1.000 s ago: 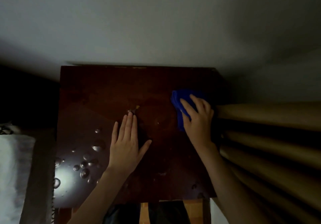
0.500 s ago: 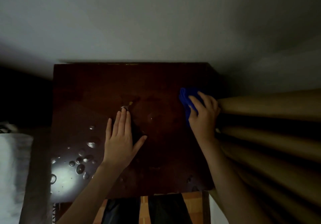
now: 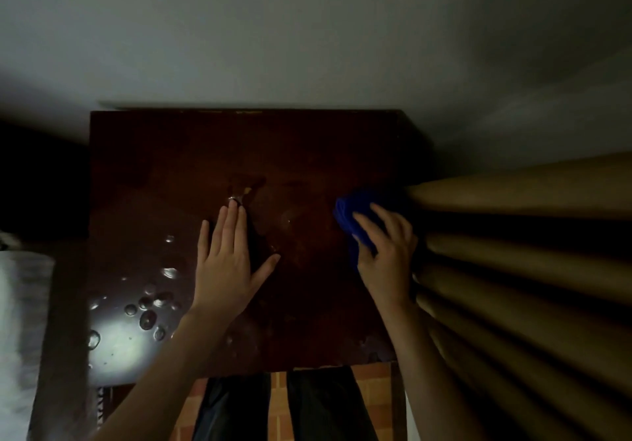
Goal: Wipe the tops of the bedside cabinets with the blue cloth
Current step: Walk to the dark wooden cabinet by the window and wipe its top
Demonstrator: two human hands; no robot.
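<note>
Head view: the right hand (image 3: pixel 386 256) curls its fingers over the blue cloth (image 3: pixel 352 211) by the cabinet top (image 3: pixel 307 139)'s right edge, the cloth bulging past its fingertips, while the left hand (image 3: pixel 225 262) lies flat mid-top.

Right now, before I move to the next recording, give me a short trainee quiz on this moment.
1. True or false: the left hand lies flat on the cabinet top, holding nothing.
2. What holds the blue cloth? A) the left hand B) the right hand C) both hands
3. Fill in: the water drops lie to the ____ of the left hand.

Key: 1 true; 2 B; 3 left.
</note>
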